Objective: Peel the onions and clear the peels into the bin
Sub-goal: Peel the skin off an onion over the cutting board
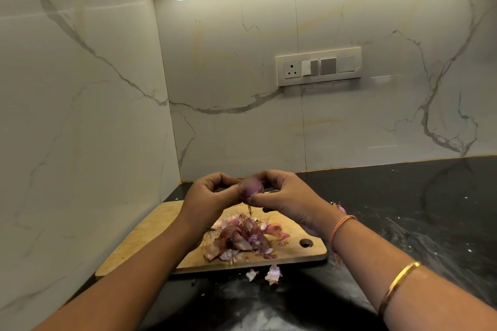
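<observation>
I hold a small purple onion (252, 187) in the air above the wooden cutting board (150, 234). My left hand (212, 196) pinches its left side between thumb and fingertips. My right hand (285, 196) grips its right side and underside, and a thin strip of peel hangs below the onion. A heap of purple and brown onion peels (242, 239) lies on the board under my hands. Two loose peel scraps (273, 274) lie on the black counter in front of the board. No bin is in view.
The black stone counter (403, 209) stretches to the right. A small pinkish piece (341, 208), perhaps another onion, shows behind my right wrist. Marble walls close off the left and back, with a switch panel (318, 66) on the back wall.
</observation>
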Tool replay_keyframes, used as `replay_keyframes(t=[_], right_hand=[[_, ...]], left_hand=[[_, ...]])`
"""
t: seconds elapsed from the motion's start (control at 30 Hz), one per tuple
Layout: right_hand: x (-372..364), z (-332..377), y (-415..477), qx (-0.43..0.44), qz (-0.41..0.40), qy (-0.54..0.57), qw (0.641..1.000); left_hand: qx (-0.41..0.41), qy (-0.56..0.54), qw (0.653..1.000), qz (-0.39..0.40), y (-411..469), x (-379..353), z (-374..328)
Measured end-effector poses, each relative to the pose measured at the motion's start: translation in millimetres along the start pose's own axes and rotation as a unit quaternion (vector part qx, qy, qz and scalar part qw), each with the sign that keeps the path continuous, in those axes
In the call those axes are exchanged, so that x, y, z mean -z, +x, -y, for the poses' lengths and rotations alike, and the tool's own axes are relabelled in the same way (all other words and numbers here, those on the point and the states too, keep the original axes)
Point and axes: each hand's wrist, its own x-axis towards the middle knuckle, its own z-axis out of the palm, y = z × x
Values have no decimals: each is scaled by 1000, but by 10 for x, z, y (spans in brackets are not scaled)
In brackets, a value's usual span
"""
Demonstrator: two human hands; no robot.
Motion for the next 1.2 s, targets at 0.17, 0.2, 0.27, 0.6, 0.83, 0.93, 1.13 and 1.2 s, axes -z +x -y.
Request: replay_keyframes(t=[0.17, 0.2, 0.27, 0.6, 0.83, 0.93, 1.13, 1.2], right_hand=[[11, -3, -3, 0, 5, 5, 1000], [10, 1, -4, -2, 6, 15, 1000], [6, 8, -3, -4, 8, 29, 1000], [13, 11, 0, 2, -18, 39, 999], [-4, -6, 4, 2, -21, 60, 998], [4, -6, 7, 6, -31, 55, 998], [24, -3, 13, -10, -25, 60, 998], [16, 9, 14, -14, -23, 65, 998]], left_hand=[[6, -15, 1000, -3, -4, -1, -6], [2, -17, 1000, -13, -1, 5, -4], [-3, -19, 1000, -24, 8, 17, -7], [-32, 13, 999, -11, -25, -16, -26], [-68, 61, 995, -28, -27, -50, -50], [-74, 59, 995, -18, -33, -63, -62], [-79, 67, 995, -10, -46, -64, -80], [-83, 67, 994, -6, -49, -65, -85]])
